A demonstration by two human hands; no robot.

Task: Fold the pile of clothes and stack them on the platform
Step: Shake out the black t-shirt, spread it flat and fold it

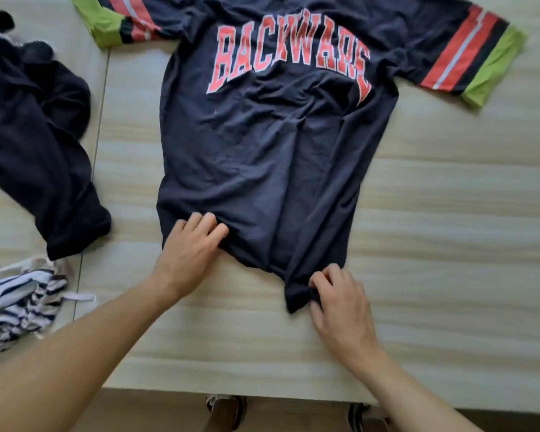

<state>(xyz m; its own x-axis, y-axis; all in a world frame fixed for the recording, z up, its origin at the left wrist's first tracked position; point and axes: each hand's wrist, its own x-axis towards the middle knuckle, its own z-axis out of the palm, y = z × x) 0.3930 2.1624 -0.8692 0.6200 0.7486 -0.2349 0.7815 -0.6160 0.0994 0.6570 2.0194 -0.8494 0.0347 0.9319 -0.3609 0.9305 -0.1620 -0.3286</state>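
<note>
Shirt (262, 151) hem pinched, left hand (189, 249), right hand (340, 304)

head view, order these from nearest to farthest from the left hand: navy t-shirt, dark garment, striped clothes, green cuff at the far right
1. navy t-shirt: the left hand touches its hem.
2. dark garment and striped clothes, both off to the left: too close to call.
3. green cuff: far right, at the top.
</note>
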